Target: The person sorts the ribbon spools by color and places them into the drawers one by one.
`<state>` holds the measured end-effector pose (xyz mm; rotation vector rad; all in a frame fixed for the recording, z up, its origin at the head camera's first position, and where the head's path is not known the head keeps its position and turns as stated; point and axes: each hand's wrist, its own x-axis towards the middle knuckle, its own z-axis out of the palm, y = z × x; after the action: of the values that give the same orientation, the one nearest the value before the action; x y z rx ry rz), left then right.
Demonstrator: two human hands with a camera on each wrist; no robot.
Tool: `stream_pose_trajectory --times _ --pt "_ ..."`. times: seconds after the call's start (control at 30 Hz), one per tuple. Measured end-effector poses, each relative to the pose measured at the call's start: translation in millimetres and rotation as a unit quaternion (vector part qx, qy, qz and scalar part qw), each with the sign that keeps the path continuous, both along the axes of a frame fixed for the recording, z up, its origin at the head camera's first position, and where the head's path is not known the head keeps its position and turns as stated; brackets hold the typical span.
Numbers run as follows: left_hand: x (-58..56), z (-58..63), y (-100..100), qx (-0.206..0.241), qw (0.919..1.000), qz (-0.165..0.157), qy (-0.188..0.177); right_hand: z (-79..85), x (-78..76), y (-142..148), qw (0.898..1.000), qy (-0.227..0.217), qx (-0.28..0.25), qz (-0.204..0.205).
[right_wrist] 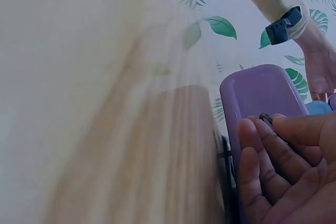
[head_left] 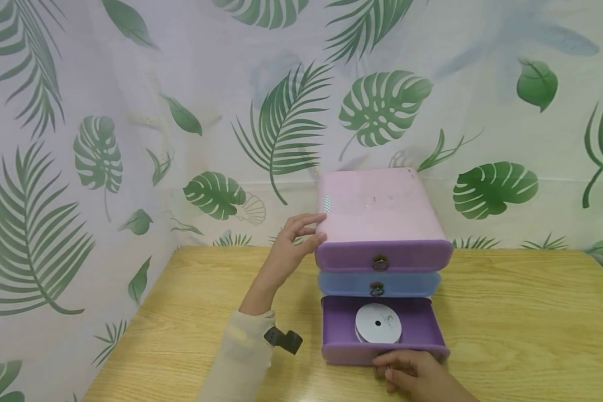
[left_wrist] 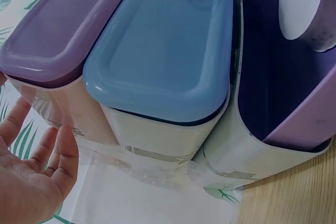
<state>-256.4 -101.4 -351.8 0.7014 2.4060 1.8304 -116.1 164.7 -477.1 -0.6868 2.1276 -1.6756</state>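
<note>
A small three-drawer cabinet (head_left: 377,206) with a pale pink top stands on the table. Its bottom purple drawer (head_left: 336,353) is pulled out, and a white ribbon spool (head_left: 378,324) lies inside. My right hand (head_left: 419,373) pinches the ring pull (right_wrist: 266,119) of that drawer between thumb and fingers. Against the cabinet's left side, near the top, my left hand (head_left: 293,245) rests with its fingers extended. The blue middle drawer (left_wrist: 163,51) and the purple top drawer (left_wrist: 68,30) are closed, each with a dark metal ring pull.
The wooden table (head_left: 522,329) extends to both sides of the cabinet. Behind it hangs a white cloth (head_left: 291,50) printed with green leaves. A dark strap with a camera (head_left: 283,339) sits on the left wrist.
</note>
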Motion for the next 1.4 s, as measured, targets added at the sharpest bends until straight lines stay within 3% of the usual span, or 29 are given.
stream_pose_trajectory --times 0.13,0.3,0.4,0.77,1.1,1.4 --pt "-0.9 0.0 0 0.000 1.0000 0.003 0.000 3.9 -3.5 -2 1.000 0.023 0.009 -0.017" --pt "-2.3 0.6 0 -0.001 1.0000 0.003 0.003 9.0 -7.1 -4 0.998 -0.048 -0.009 -0.030" --pt "-2.6 1.3 1 -0.003 1.0000 0.001 0.004 11.1 -8.7 -5 0.997 -0.068 -0.018 -0.043" --pt "-2.0 2.7 0 -0.004 1.0000 0.000 0.000 13.0 -17.4 -8 0.998 -0.008 -0.032 -0.059" --pt "-0.2 2.7 0 -0.002 1.0000 0.003 -0.001 13.2 -29.1 -12 0.993 -0.025 -0.022 -0.111" --pt "-0.6 1.2 -2 -0.008 1.0000 -0.003 -0.003 11.5 -38.7 -12 0.993 -0.009 0.000 -0.122"
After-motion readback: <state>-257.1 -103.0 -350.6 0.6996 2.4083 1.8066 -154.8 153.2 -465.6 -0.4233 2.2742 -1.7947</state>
